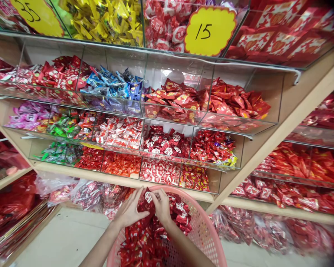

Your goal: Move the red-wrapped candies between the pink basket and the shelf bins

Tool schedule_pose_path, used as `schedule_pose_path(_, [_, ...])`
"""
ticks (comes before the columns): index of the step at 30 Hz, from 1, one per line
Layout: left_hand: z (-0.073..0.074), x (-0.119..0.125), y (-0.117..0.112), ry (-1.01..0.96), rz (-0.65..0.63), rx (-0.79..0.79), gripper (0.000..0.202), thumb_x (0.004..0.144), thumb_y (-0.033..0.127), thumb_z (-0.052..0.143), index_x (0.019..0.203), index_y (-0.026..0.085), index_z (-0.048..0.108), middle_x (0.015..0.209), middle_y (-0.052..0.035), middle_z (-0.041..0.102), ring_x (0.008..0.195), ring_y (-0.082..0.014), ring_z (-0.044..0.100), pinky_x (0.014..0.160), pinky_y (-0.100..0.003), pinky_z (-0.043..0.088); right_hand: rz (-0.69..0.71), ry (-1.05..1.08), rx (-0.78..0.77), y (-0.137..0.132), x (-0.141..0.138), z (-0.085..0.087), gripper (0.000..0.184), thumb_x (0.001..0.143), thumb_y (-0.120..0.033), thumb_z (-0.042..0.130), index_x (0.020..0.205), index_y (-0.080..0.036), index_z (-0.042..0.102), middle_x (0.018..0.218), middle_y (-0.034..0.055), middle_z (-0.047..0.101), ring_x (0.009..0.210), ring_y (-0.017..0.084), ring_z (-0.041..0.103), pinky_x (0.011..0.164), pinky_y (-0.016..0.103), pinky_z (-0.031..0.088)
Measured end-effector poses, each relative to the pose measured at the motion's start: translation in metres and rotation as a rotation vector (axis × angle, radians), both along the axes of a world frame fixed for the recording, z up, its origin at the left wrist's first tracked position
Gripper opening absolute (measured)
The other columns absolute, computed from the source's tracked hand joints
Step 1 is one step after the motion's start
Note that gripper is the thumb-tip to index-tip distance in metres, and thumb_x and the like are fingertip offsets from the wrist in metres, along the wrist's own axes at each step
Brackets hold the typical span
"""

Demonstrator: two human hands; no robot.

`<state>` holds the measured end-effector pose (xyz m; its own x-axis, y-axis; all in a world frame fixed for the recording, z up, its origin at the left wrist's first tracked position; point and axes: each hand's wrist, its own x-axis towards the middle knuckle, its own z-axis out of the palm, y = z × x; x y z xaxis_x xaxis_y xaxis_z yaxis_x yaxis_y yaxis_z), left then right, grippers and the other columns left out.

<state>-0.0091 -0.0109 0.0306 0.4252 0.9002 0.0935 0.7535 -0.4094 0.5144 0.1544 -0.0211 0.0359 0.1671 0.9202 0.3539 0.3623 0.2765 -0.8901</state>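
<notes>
left hand (130,210) pinching red wrapped candies (145,203) | right hand (161,206) gripping same bunch, fingers partly buried | pink basket (203,237) cut off at bottom, base unseen

Red sweet wrappers (147,237): glossy foil. Basket (203,231): matt pink plastic w/ holes. Bins (169,70): smooth clear plastic. Shelf (267,148): matt wood.
</notes>
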Motion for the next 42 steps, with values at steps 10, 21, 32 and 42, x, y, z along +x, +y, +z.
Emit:
schedule_pose_path(10, [-0.004,0.014,-0.011,0.214,0.062,0.075,0.112,0.056,0.071,0.050,0.140,0.019,-0.002,0.146,-0.0119,0.009,0.129,-0.0336,0.019,0.101,-0.047,0.018,-0.089,0.374,-0.099,-0.011,0.034,0.005,0.026,0.074,-0.042,0.057,0.070,-0.016,0.056,0.064,-0.0006,0.056,0.060,0.012,0.050,0.059,0.023,0.041])
schedule_pose_path(21, [-0.011,0.022,-0.013,0.234,0.105,0.112,0.109,0.058,0.067,0.051,0.140,0.013,0.004,0.145,-0.0148,0.015,0.128,-0.0333,0.021,0.099,-0.044,0.020,-0.011,0.680,-0.426,-0.018,0.020,-0.023,0.035,0.057,-0.047,0.069,0.060,-0.016,0.053,0.049,-0.0042,0.052,0.042,0.008,0.046,0.041,0.021,0.039])
schedule_pose_path(32, [-0.009,0.021,-0.016,0.248,0.099,0.118,0.097,0.065,0.053,0.051,0.140,0.013,0.005,0.145,-0.0131,0.017,0.129,-0.0309,0.021,0.102,-0.043,0.018,-0.149,0.765,-0.476,-0.008,0.014,-0.033,0.037,0.051,-0.045,0.071,0.063,-0.017,0.050,0.052,-0.0053,0.054,0.038,0.009,0.051,0.036,0.020,0.040])
schedule_pose_path(42, [-0.008,0.018,-0.016,0.222,0.066,0.145,0.087,0.070,0.047,0.047,0.141,0.016,0.008,0.145,-0.0094,0.017,0.129,-0.0288,0.021,0.103,-0.042,0.016,-0.207,0.535,-0.360,-0.008,0.021,-0.039,0.029,0.062,-0.044,0.062,0.068,-0.017,0.052,0.057,-0.0041,0.051,0.042,0.010,0.048,0.042,0.024,0.044])
